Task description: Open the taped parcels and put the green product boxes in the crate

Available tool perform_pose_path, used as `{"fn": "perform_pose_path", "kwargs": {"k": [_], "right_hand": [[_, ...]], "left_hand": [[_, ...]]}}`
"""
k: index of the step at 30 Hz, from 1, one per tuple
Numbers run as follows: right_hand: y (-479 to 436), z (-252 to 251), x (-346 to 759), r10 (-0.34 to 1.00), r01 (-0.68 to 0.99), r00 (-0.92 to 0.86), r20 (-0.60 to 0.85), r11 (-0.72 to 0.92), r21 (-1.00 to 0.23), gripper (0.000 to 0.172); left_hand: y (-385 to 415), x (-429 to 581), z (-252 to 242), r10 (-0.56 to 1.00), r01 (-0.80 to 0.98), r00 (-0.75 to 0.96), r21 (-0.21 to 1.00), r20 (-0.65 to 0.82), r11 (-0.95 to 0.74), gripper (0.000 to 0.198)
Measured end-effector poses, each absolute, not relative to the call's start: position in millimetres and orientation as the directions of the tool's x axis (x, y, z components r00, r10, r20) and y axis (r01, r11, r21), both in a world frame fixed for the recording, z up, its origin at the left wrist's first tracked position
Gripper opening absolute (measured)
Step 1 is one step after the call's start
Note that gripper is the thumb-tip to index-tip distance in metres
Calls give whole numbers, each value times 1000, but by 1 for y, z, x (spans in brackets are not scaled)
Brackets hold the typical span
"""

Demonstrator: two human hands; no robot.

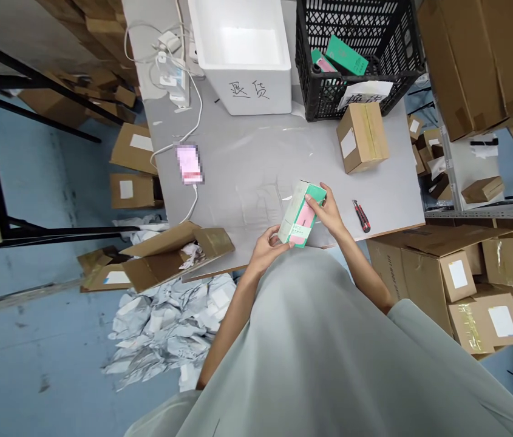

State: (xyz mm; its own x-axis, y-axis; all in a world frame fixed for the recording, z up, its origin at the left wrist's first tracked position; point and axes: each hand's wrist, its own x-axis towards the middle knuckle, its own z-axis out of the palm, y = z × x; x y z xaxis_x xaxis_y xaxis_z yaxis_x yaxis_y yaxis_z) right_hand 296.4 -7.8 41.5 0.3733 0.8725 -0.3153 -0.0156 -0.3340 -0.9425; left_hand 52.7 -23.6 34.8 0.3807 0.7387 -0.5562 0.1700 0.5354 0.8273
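Between my two hands is a small green, pink and white product box, tilted over the table's front edge. My left hand grips its lower left end, fingers closed around the corner. My right hand holds the upper right side, with the thumb lying on the printed face. Right of my right hand lies a red and black box cutter on the grey table. Behind it stands a taped brown carton with a white label.
A white bin and a black crate holding green boxes stand at the back. A blurred phone lies left, on a cable. An open carton sits at the left front edge. Cartons fill the right side.
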Motion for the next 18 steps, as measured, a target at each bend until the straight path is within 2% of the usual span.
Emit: {"fn": "perform_pose_path", "kwargs": {"k": [3,5,7,10,13,15,18], "right_hand": [[-8,32,289,823,-42,409,-395,-415,-909,119],[-8,30,288,813,-67,407,-417,-428,-901,117],[-9,32,290,828,-81,388,-404,-406,-910,109],[-12,41,297,878,-89,334,-344,-334,-938,101],[-16,52,304,911,-134,259,-322,-297,-946,95],[-18,59,306,920,-160,215,-327,-297,-941,92],[-20,66,309,930,-155,179,-320,-294,-943,93]], "left_hand": [[-29,63,35,858,254,234,880,-458,401,82],[-31,67,39,905,301,191,900,-380,314,83],[-31,67,43,897,296,236,907,-373,299,84],[-24,59,48,780,213,381,868,-496,448,78],[-13,48,49,623,117,516,769,-588,628,70],[-9,44,48,572,83,563,730,-596,678,69],[-8,45,47,579,64,574,737,-579,673,74]]}}
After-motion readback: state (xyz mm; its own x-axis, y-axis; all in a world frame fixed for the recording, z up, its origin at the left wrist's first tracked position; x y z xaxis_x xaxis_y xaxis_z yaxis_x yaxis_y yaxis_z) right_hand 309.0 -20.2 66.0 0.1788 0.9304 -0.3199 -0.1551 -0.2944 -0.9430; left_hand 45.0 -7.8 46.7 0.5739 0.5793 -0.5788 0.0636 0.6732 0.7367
